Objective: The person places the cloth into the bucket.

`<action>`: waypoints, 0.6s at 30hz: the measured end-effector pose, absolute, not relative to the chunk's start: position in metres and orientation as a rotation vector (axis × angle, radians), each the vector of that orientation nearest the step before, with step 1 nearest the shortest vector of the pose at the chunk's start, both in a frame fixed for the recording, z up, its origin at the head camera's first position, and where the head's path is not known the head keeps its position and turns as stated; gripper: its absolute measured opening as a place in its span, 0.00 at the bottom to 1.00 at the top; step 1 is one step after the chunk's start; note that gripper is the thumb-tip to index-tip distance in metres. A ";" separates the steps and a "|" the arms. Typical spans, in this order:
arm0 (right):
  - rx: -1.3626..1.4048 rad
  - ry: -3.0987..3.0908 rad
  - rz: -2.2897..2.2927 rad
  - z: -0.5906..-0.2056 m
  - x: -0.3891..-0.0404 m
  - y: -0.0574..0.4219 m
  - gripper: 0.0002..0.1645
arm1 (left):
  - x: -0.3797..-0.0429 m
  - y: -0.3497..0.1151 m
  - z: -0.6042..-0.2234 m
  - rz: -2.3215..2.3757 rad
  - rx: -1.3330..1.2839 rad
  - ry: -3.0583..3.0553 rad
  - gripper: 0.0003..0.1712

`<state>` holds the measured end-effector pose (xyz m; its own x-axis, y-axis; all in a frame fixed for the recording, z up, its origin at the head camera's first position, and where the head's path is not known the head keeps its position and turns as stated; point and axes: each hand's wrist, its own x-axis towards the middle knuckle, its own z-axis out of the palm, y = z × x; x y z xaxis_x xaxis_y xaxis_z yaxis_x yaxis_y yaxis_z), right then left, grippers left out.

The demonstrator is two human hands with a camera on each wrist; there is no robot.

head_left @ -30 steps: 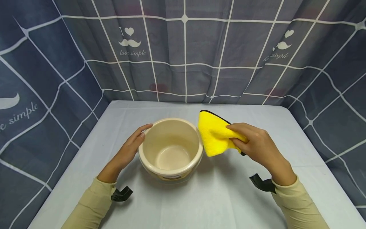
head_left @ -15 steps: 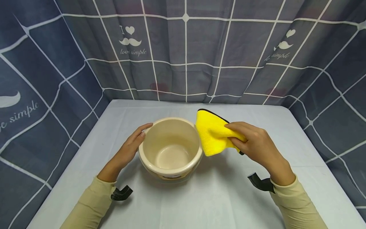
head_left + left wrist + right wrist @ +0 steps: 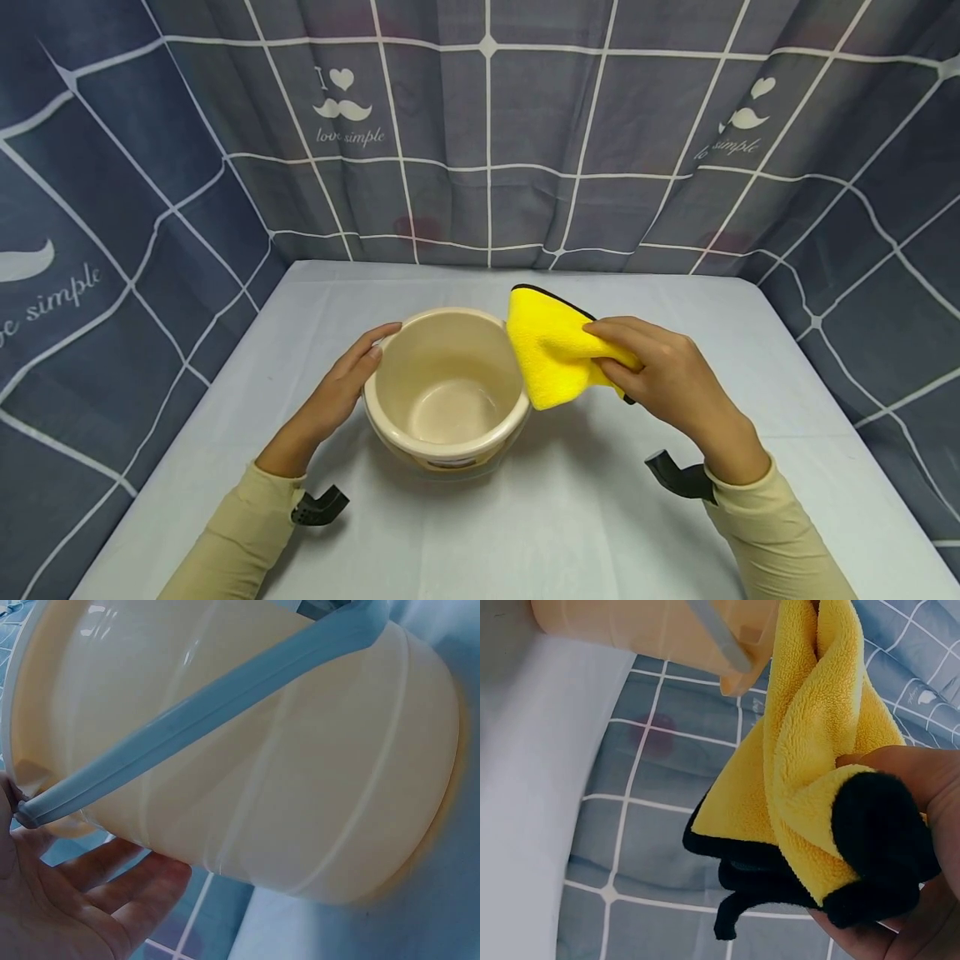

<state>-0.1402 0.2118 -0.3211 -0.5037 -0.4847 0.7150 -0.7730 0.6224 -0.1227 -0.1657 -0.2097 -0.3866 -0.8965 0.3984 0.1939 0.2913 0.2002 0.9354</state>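
Observation:
A cream plastic bucket (image 3: 454,421) stands upright on the white-covered table, its open mouth facing up. My left hand (image 3: 336,398) rests against the rim at its left side. In the left wrist view its fingers (image 3: 142,896) lie fairly straight along the outer wall, near the end of the grey bucket handle (image 3: 202,716). My right hand (image 3: 670,375) pinches a folded yellow cleaning cloth (image 3: 551,346) with black edging between thumb and fingers. The cloth's left side overlaps the bucket's right rim in the head view. Bunched folds and a black corner show in the right wrist view.
A grey-blue curtain (image 3: 540,108) with white grid lines surrounds the table (image 3: 570,533) at the back and both sides. Black straps (image 3: 678,479) stick out from both wrists, beside the beige sleeves.
My right hand has moved slightly left with the yellow cloth, so the cloth now covers more of the bucket's right rim. The left hand and the bucket have stayed in place.

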 end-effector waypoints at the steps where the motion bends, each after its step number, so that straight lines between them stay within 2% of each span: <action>1: 0.984 -2.192 0.576 -0.321 -0.140 0.211 0.29 | -0.166 -0.210 -0.387 1.807 0.682 2.362 0.28; 18: 1.002 -2.190 0.583 -0.319 -0.142 0.204 0.29 | -0.166 -0.210 -0.387 1.807 0.688 2.353 0.28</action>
<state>-0.1417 0.2039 -0.3189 -0.4951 -0.4937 0.7149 -0.7838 0.6089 -0.1223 -0.1660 -0.2102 -0.3872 -0.8934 0.4056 0.1933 0.2914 0.1958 0.9364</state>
